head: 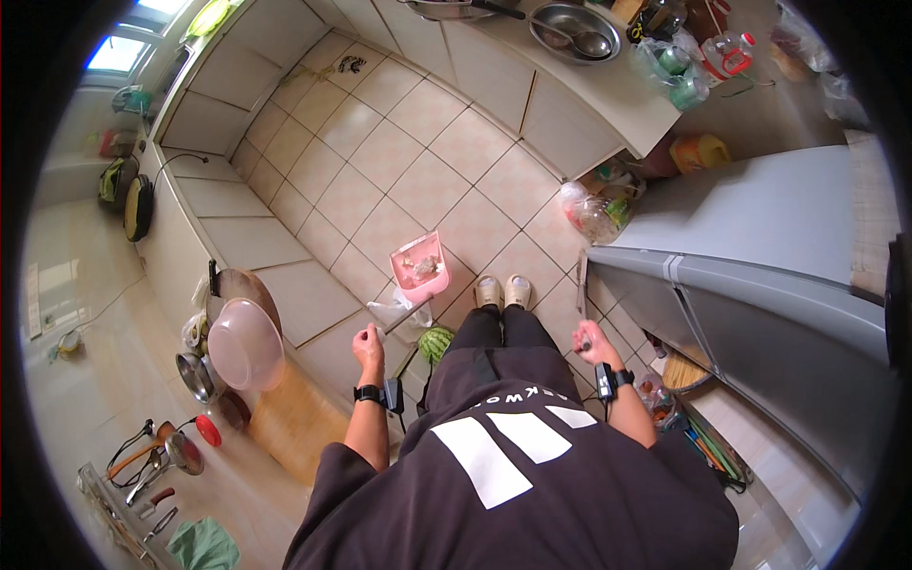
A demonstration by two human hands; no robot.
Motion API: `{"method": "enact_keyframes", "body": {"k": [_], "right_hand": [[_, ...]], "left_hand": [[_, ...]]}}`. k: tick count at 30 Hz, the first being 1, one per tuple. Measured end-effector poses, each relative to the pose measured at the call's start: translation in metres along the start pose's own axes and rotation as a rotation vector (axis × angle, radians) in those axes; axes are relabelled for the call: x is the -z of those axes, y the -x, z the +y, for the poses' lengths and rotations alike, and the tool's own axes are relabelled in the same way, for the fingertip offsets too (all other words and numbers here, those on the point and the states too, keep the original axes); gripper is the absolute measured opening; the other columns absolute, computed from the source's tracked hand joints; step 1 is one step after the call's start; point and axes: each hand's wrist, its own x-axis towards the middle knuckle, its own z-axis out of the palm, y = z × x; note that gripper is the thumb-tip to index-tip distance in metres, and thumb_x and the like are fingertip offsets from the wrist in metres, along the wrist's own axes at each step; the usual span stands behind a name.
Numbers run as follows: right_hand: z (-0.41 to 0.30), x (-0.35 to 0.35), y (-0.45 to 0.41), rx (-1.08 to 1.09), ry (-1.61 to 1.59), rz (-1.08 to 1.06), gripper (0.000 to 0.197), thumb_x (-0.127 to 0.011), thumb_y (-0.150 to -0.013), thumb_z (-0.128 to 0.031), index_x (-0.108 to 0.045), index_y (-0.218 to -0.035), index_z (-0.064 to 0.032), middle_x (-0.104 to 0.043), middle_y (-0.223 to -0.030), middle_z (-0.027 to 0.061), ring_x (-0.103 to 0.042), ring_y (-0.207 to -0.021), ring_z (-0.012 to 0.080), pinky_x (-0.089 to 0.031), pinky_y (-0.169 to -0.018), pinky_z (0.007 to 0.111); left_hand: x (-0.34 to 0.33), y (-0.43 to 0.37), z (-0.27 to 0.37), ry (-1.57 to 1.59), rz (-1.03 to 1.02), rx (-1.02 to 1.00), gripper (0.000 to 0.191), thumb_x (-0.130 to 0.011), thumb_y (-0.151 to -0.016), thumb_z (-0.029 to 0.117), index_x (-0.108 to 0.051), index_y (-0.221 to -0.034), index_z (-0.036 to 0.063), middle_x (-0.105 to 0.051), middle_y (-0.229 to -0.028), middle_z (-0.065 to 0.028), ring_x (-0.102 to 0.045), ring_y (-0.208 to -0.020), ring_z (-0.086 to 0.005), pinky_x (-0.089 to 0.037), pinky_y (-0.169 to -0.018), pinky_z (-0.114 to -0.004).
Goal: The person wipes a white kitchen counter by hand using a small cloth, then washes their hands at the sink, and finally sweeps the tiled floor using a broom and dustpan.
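My left hand (369, 345) is closed on the handle of a pink dustpan (422, 266), whose pan rests on the tiled floor with grey debris in it. At the right, my right hand (596, 343) grips a thin stick handle (583, 292) that runs toward the refrigerator's lower edge; its far end is not clear, so I cannot tell what tool it is. A white plastic bag (402, 311) lies beside the dustpan. Just behind the dustpan handle sits a small watermelon (435, 344), near my left leg.
A grey refrigerator (741, 306) stands at the right. Near its front corner lies a clear plastic bag (597, 216) of items. Along the left runs a counter with a pink translucent basin (246, 344) and a wooden board (296, 420). A dark patterned cloth (352, 65) lies on the far floor.
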Motion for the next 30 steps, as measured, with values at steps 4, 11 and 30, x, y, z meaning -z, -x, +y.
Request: {"method": "enact_keyframes", "body": {"k": [4,11,30], "right_hand": [[-0.036,-0.072,-0.061,0.26,0.157,-0.167,0.027,-0.057,-0.068,0.015,-0.044,-0.077,-0.007,-0.042,-0.065,0.0016,-0.05,-0.063,0.012,-0.044,-0.059,0.025],[-0.06,-0.206,-0.175,-0.566,-0.553,-0.265,0.01,-0.051,-0.073,-0.006,-0.042,-0.068,-0.0055,-0.037,-0.056,0.0011,-0.037,-0.043,0.0109,-0.035,-0.042,0.024],[-0.086,-0.221,-0.164,-0.536,-0.434,0.281,0.009,-0.048,-0.066,-0.002,-0.04,-0.064,-0.0063,-0.036,-0.056,0.0033,-0.034,-0.041,0.0143,-0.032,-0.042,0.027]], "left_hand": [[0.006,0.001,-0.003,0.051,0.025,0.042,0.039,-0.063,-0.084,0.035,-0.065,-0.084,-0.0038,-0.066,-0.078,-0.0098,-0.06,-0.071,-0.0175,-0.048,-0.069,-0.031],[0.027,0.023,-0.024,0.085,0.197,0.067,0.038,-0.064,-0.085,0.036,-0.065,-0.086,-0.0013,-0.063,-0.072,-0.0072,-0.057,-0.063,-0.0154,-0.048,-0.059,-0.03],[0.017,0.023,-0.016,0.09,0.32,-0.081,0.027,-0.066,-0.084,0.025,-0.063,-0.078,-0.0018,-0.06,-0.082,-0.0122,-0.059,-0.072,-0.0227,-0.048,-0.068,-0.034]]}}
